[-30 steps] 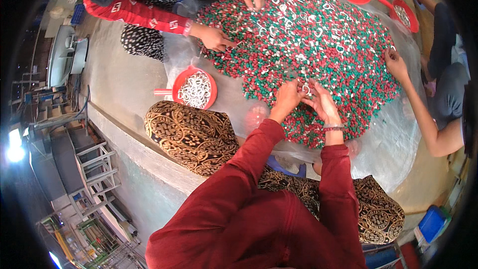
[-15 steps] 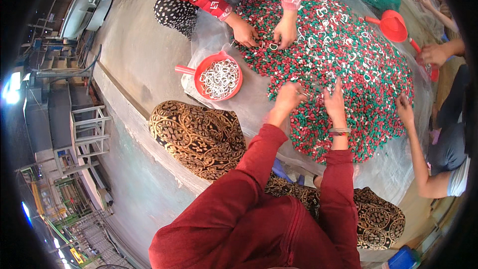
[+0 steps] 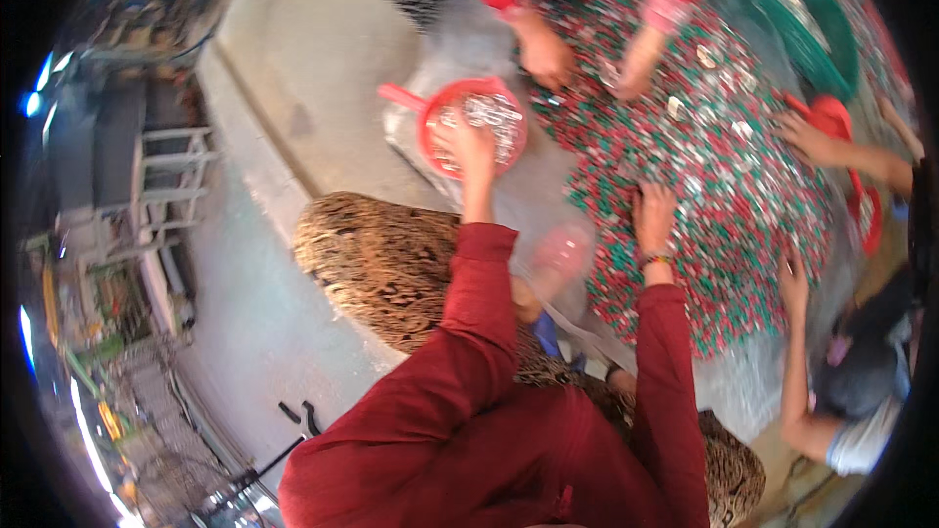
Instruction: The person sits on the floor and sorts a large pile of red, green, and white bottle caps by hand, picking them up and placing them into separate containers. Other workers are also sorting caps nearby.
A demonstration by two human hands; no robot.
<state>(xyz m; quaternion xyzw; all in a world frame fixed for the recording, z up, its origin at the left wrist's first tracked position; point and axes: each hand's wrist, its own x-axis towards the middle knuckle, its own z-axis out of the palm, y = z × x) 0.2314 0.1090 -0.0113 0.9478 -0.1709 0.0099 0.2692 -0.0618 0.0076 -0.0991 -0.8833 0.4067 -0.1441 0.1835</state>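
Note:
My left hand (image 3: 466, 149) is over a red handled pan (image 3: 520, 142), its fingers apart and blurred. Pale and silvery ring-shaped pieces (image 3: 494, 115) fill the pan. Further right, my right hand (image 3: 654, 219) rests on the near left part of a wide pile of small red, green and white pieces (image 3: 729, 264); its fingers are spread and bent down, and nothing shows in them. Larger white loops (image 3: 706, 57) lie scattered over the pile. Motion blur hides the finer shapes.
Across the pile, a co-worker's two hands (image 3: 548, 57) touch it. At the right, other people's hands (image 3: 814, 142) reach in near a red scoop (image 3: 831, 117). A green basket (image 3: 839, 64) stands far right. Clear plastic sheeting (image 3: 748, 386) lies under the pile.
My left hand has moved from the pile leftward to the red pan. My right hand stays on the pile. The view has shifted, and a co-worker's hand at the right now reaches further in.

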